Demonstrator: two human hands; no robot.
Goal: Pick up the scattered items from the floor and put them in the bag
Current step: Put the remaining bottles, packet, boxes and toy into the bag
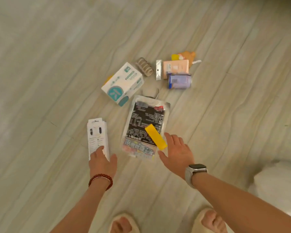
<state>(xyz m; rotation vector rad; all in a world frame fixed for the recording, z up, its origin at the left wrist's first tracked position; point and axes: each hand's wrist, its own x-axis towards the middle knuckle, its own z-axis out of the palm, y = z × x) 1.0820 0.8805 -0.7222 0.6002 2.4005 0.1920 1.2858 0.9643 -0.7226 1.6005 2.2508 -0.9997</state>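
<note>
Both hands are reaching down toward items lying scattered on the floor (40, 81). The left hand (102, 161) is hanging released, fingers spread, over the near end of a tall white box (97, 138), gripping nothing yet. The right hand (176, 153) is likewise spreading empty beside a yellow bar (155, 137) that is resting on a flat plastic packet (146, 125). The box is looking light and stiff, best pinched across its narrow sides; the packet is looking glossy, floppy and slippery, better taken by an edge. No bag is plainly showing in view
</note>
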